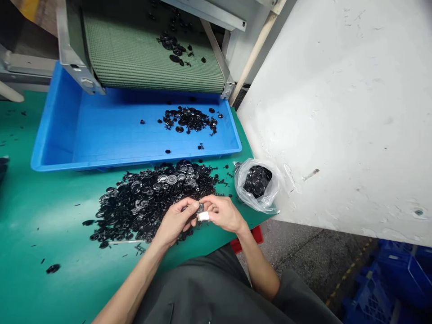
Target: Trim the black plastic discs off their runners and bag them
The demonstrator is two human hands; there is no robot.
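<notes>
My left hand [176, 220] and my right hand [222, 213] meet above the front edge of a heap of black moulded plastic rings and discs [151, 202]. Between their fingertips they pinch a small dark plastic piece [200, 208], partly hidden by the fingers. A white tape wrap [203, 216] covers a finger of my right hand. The heap lies on a green work mat [43, 216], with loose bits of black runner scattered around it. To the right of my right hand sits a clear plastic bag [256, 184] holding black pieces.
A blue plastic tray [67, 135] holding a cluster of black pieces stands beyond the heap, under the end of a green mesh conveyor belt [151, 58] that carries more. A white wall panel [337, 112] rises on the right. Blue crates [401, 270] sit on the floor below.
</notes>
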